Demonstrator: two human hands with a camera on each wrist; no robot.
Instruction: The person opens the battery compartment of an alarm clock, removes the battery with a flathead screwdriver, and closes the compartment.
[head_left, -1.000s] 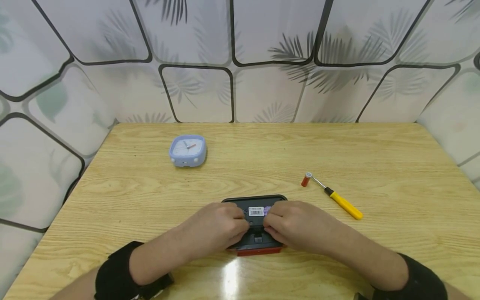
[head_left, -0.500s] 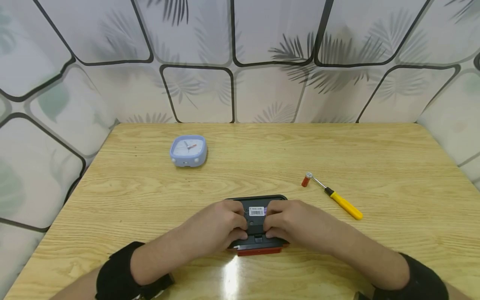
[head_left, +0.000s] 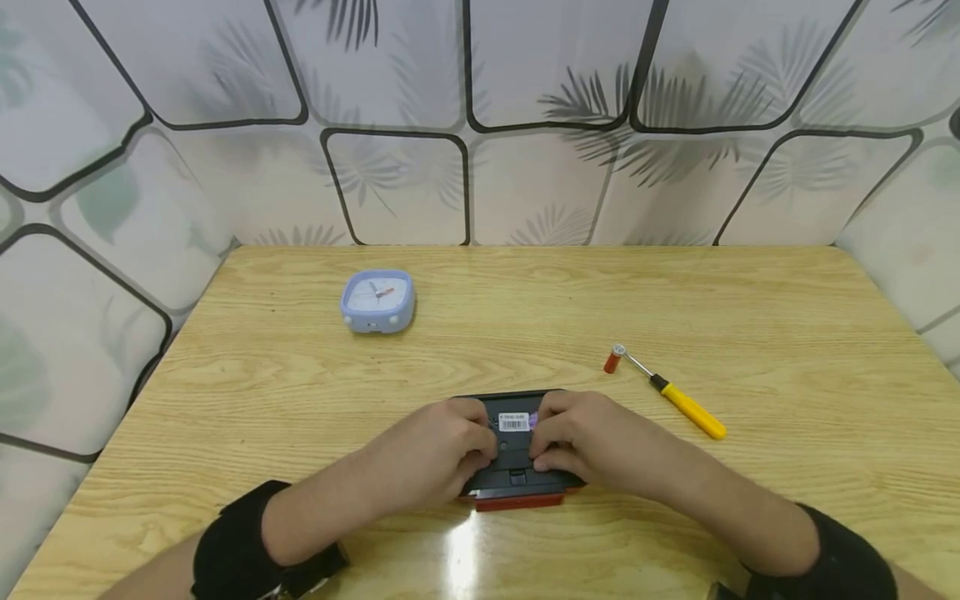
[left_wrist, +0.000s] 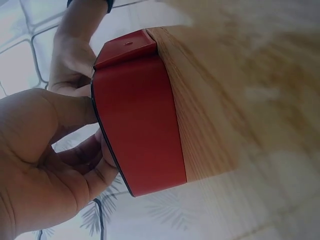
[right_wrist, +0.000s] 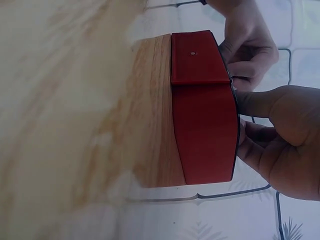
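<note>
A red box-shaped device [left_wrist: 137, 117] with a black face [head_left: 513, 458] turned up stands on the table in front of me. A white barcode label [head_left: 513, 422] sits on the black face, with a scrap of purple [head_left: 533, 421] beside it. My left hand [head_left: 450, 450] rests bent fingertips on the left part of that face; my right hand [head_left: 581, 437] touches its right part, thumb apart from the fingers. Both wrist views show thumbs at the black edge. Whatever lies under the fingertips is hidden.
On the wooden table [head_left: 480, 325], a yellow-handled screwdriver [head_left: 686, 408] lies to the right, its tip beside a small red battery [head_left: 613, 360]. A pale blue clock [head_left: 377, 301] stands farther back on the left. Patterned cloth [head_left: 536, 183] rises behind the table.
My fingertips have shifted slightly on the black face. The right thumb shows farther forward on it now, and more of the purple scrap appears than half a second ago. The device has barely moved.
</note>
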